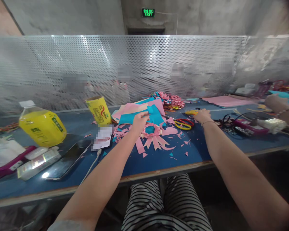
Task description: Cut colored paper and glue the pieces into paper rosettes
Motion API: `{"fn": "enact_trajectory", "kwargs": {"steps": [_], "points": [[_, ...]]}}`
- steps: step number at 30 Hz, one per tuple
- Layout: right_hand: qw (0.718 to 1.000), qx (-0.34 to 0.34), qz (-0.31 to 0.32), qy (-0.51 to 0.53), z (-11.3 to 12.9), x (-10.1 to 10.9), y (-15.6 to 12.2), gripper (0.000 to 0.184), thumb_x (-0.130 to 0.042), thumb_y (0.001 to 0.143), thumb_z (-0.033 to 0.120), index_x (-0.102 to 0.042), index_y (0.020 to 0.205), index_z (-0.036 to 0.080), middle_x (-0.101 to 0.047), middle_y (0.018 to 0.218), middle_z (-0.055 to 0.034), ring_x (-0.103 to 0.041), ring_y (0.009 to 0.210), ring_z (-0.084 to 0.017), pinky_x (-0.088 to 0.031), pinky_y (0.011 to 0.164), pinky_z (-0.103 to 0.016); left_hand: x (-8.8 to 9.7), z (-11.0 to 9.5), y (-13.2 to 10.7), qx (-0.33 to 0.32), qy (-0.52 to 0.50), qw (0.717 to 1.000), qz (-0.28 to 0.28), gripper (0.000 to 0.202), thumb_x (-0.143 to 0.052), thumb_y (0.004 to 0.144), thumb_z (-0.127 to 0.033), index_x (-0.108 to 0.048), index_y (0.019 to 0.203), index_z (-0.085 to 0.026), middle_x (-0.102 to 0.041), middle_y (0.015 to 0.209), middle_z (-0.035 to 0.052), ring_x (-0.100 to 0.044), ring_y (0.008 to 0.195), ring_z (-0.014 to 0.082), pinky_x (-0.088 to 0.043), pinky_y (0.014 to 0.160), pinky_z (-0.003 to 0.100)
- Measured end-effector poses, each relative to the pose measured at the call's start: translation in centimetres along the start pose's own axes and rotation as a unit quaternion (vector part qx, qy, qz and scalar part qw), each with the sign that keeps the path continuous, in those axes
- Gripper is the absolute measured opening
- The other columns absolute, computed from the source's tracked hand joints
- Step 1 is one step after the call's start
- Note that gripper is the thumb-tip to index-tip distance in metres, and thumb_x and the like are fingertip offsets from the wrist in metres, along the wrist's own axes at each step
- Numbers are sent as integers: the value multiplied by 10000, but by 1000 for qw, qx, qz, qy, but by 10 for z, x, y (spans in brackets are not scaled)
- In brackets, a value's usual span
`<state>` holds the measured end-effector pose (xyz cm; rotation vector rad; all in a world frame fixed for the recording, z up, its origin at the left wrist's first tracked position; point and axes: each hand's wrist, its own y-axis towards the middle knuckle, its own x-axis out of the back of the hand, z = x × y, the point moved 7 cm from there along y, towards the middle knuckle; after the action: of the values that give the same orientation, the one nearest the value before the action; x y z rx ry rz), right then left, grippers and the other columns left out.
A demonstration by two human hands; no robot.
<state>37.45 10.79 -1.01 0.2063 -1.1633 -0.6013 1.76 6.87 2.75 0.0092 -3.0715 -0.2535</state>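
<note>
My left hand [141, 119] is closed in a pinch at a piece of blue paper [154, 114], just above a pink paper ring [156, 132] with pointed paper tails. The ring lies on the table with a blue middle showing. Further right, my right hand [202, 115] is closed around a yellow tool [191, 112], whose exact kind I cannot make out. Below that tool lie scissors [183, 124] with red and yellow handles. Pink and blue paper scraps [170, 131] are scattered around the ring.
A yellow-labelled bottle [42, 125], a yellow cardboard tube [99, 110] and a phone [64, 162] lie or stand at left. Behind are pink paper bundles [170, 100] and a perforated screen [144, 57]. Cables and a purple power strip [250, 126] lie right, near another person's hand [278, 104].
</note>
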Motion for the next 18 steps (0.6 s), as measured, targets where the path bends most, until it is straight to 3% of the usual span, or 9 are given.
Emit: {"fn": "enact_trajectory", "kwargs": {"steps": [2,3,5,8,11,14,18], "points": [[998,-58,-25,-4,10,9,-3,520,-637,610,347,-521,1016,44,-442,1099,-329,-393,1087,-462,-360,763,-571,-3,0,-1,-5,-1,1000,17,305,-536,635,-97,-651,912,-153,-644,1032,58,-576,678,100,-465,540,199],[997,-65,-31,13,22,13,-5,462,-632,616,344,-536,987,85,-467,1108,-273,-412,1092,-415,-372,799,-536,-5,0,-1,-10,-2,1000,27,340,-537,627,-95,-648,942,-157,-626,1085,62,-583,706,106,-475,557,207],[992,22,1,121,65,16,-10,274,-576,665,325,-556,870,144,-561,974,-157,-481,1041,-310,-405,822,-448,-10,0,-2,-25,4,998,51,392,-537,620,-98,-641,992,-165,-603,1139,68,-594,761,126,-497,603,235],[924,138,89,346,130,17,-32,219,-549,692,373,-528,795,181,-592,831,-51,-566,809,-187,-449,767,-362,-16,2,-1,-52,36,994,87,438,-534,616,-97,-633,1036,-174,-608,1135,75,-603,848,173,-508,651,270],[842,151,180,485,170,8,-60,256,-600,661,389,-508,807,200,-575,809,-5,-554,725,-130,-466,709,-308,-21,2,-2,-90,78,986,117,465,-530,602,-77,-638,1037,-201,-596,1164,60,-581,965,223,-504,700,287],[783,127,224,566,189,1,-79,284,-636,642,389,-498,808,205,-567,798,19,-562,762,-116,-465,692,-275,-26,0,-5,-116,99,977,148,490,-517,584,-47,-643,1020,-232,-609,1148,29,-564,1016,244,-492,769,317],[748,65,226,621,190,-3,-83,297,-671,609,401,-482,703,191,-544,688,39,-563,730,-102,-448,655,-241,-31,-6,-9,-139,93,971,169,470,-489,584,-30,-650,974,-239,-631,1103,16,-554,1051,230,-455,859,334]]}}
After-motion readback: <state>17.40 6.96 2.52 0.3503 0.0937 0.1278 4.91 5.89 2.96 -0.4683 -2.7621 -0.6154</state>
